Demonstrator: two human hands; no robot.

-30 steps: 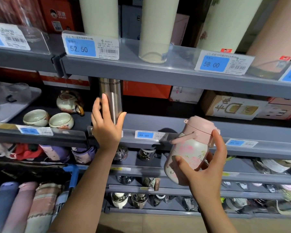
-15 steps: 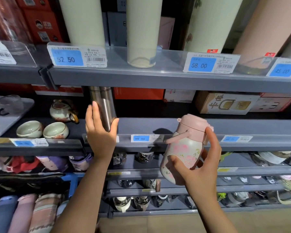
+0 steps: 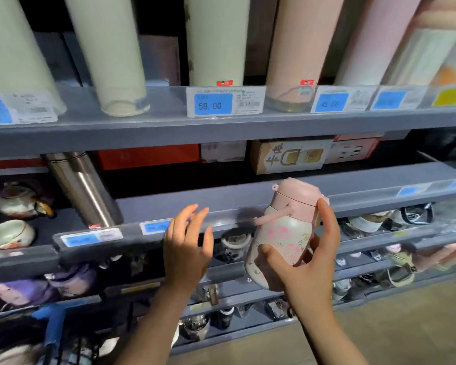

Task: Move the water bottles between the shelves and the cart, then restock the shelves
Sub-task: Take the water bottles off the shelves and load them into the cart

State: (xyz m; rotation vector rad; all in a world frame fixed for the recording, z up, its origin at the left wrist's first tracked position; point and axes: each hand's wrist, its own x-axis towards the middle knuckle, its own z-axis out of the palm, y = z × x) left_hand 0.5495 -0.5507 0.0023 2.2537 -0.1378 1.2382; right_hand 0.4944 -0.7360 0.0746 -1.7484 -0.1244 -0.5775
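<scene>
Overhead, price tag point(image 3: 213, 104) "58.00"

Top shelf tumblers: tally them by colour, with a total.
Cream tumblers: 3
Pink tumblers: 2
Total: 5, not counting the blurred patterned items at the far right edge, which I cannot tell apart.

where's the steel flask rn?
Head view, left of centre: the steel flask stands on the middle shelf, right of the teapot, with the empty left hand down to its right.
</scene>
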